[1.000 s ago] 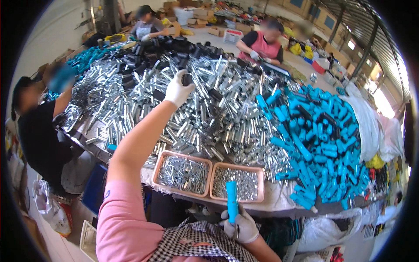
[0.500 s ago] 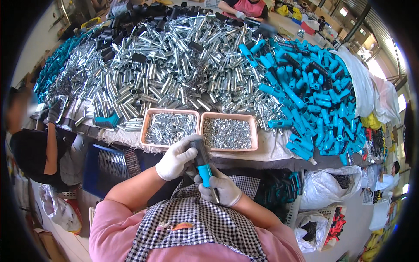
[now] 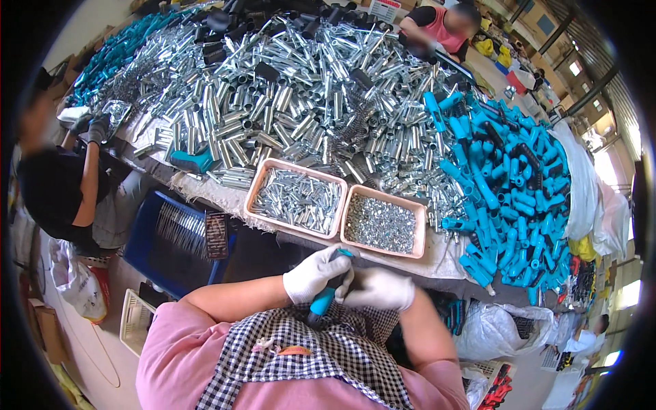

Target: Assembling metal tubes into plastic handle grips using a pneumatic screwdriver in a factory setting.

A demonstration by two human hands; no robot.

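My left hand [image 3: 316,275], in a white glove, is closed around a teal-and-black tool handle [image 3: 320,303] in front of my chest. The handle hangs tilted, its dark end down toward my checked apron, and a bit of teal shows above the fingers. Right against it is my white-gloved right hand [image 3: 379,288], slightly blurred, its fingers curled in at the handle; whatever they pinch is hidden. Just beyond the hands stand a pink tray [image 3: 248,204] of slim metal pins and a second pink tray [image 3: 421,236] of small metal pieces.
Metal tubes [image 3: 273,109] are heaped across the table, with teal handles [image 3: 523,198] piled at the right. A blue crate [image 3: 140,249] is below the table edge at left. One co-worker [image 3: 61,184] works at the left, another [image 3: 444,31] at the far side.
The view has shifted, so the trays sit farther right and lower. The handle has turned in my hands, its teal part now lower. My right hand has moved from its lower end to beside my left fingers.
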